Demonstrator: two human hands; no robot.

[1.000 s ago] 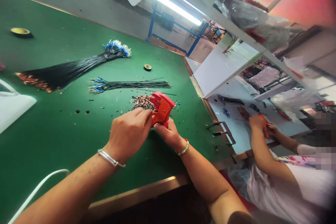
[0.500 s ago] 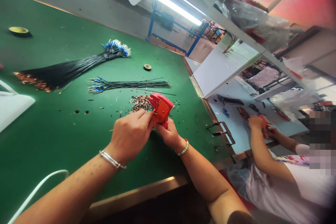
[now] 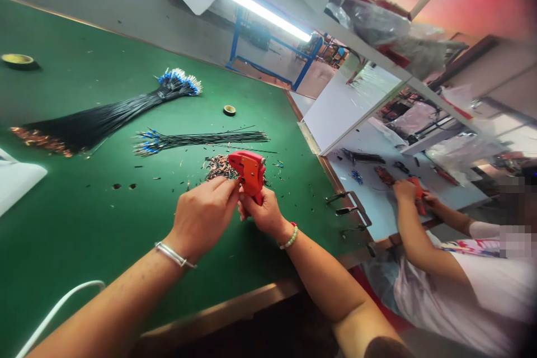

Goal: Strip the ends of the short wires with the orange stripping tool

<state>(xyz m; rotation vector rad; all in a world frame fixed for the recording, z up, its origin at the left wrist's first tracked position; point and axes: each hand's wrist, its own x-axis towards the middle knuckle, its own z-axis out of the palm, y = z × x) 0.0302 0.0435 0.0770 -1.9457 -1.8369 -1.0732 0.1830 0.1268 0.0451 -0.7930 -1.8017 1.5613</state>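
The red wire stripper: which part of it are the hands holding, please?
The right hand grips the red wire stripper's lower handle; the left hand touches its side.

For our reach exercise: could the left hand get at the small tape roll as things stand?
Probably yes: the left hand is on the red hand tool, but only a flat wire bundle lies before the small tape roll.

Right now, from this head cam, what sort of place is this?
Likely a wire-harness assembly workshop. The green workbench carries a bundle of black wires with blue terminals, a red hand tool is in use, and a co-worker at the next bench has a similar red tool.
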